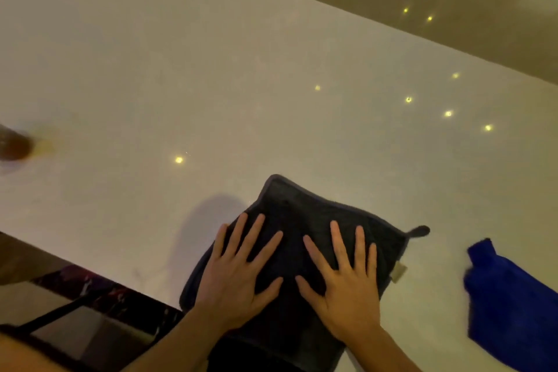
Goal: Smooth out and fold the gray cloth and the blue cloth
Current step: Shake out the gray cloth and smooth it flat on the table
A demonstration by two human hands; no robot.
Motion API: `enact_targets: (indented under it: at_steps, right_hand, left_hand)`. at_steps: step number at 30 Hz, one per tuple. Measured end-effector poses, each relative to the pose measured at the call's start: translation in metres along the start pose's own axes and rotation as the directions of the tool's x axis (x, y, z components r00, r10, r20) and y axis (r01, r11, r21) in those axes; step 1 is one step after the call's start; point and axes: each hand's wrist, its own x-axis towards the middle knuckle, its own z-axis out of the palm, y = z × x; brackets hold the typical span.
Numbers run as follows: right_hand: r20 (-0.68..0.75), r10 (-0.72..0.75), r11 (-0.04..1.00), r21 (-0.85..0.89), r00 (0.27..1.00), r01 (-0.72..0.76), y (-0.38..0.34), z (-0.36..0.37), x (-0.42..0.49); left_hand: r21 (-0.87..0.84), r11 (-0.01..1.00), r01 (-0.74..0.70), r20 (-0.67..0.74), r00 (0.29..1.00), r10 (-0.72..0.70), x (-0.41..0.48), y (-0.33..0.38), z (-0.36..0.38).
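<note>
Low in the frame, both forearms reach up from the bottom edge onto the gray cloth [305, 220], which lies flat on the white table [211, 84] in the lower middle of the picture, one corner pointing up and away. The left hand [238, 278] rests palm down on the cloth's left half, fingers spread apart and gripping nothing. The right hand [347, 284] lies flat on the right half in the same way, fingers fanned out, the two thumbs near each other at the cloth's centre. A small loop [419, 231] sticks out from the cloth's right corner, and a pale tag [398, 272] shows on its right edge. At the lower right, apart from the gray one, the blue cloth [513, 305] lies bunched on the table. Farther off, at the left edge, a blurred brown object [13, 143] sits on the tabletop.
</note>
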Motion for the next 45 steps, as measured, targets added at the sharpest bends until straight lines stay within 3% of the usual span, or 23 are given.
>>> enact_targets:
  at_steps: [5,10,13,17,22,26,28,30,33,37,41,45]
  right_hand:
    - [-0.157,-0.006,1.0,-0.006,0.988,0.005,0.041,-0.048,0.154]
    - [-0.164,0.139,0.99,0.046,0.977,-0.133,0.068,-0.081,0.272]
    - [-0.207,0.169,0.985,0.066,0.964,-0.159,0.063,-0.068,0.241]
    - [-0.182,0.221,0.974,0.079,0.958,-0.21,0.038,-0.032,0.1]
    - [0.041,0.414,0.909,0.041,0.909,-0.416,0.002,0.025,-0.067]
    - [0.064,0.418,0.906,0.037,0.906,-0.421,0.009,0.015,-0.069]
    - [0.063,0.342,0.938,0.042,0.937,-0.345,0.022,-0.004,-0.035]
    - [-0.02,0.227,0.973,0.04,0.974,-0.226,0.036,-0.026,0.031]
    - [-0.12,0.123,0.992,0.024,0.985,-0.121,0.033,-0.065,0.161]
    - [-0.121,0.038,0.999,-0.005,0.992,-0.039,-0.026,-0.073,0.285]
    - [-0.18,-0.107,0.994,-0.009,0.978,0.107,-0.092,-0.052,0.262]
    - [-0.227,-0.213,0.973,0.036,0.95,0.227,-0.101,-0.019,0.159]
  left_hand:
    - [0.014,0.999,0.031,-0.153,0.988,-0.028,0.137,-0.024,-0.04]
    - [0.066,0.987,0.144,-0.131,0.982,-0.134,0.274,-0.034,-0.067]
    - [0.076,0.989,0.13,-0.148,0.982,-0.118,0.266,-0.023,-0.058]
    - [0.008,1.0,-0.015,-0.12,0.993,0.016,0.162,0.015,-0.034]
    - [-0.04,0.989,-0.14,0.036,0.989,0.141,0.017,0.071,0.018]
    - [-0.034,0.966,-0.255,0.07,0.964,0.257,0.008,0.067,0.015]
    - [-0.041,0.952,-0.302,0.031,0.952,0.303,0.031,0.049,0.005]
    - [-0.014,0.965,-0.26,-0.049,0.965,0.259,0.078,0.02,-0.014]
    - [0.051,0.996,-0.068,-0.135,0.988,0.074,0.166,-0.035,-0.057]
    - [0.101,0.982,0.162,-0.163,0.976,-0.145,0.216,-0.125,-0.076]
    - [0.043,0.93,0.366,-0.216,0.912,-0.349,0.151,-0.149,-0.061]
    - [0.032,0.913,0.408,-0.179,0.901,-0.396,0.056,-0.106,-0.035]
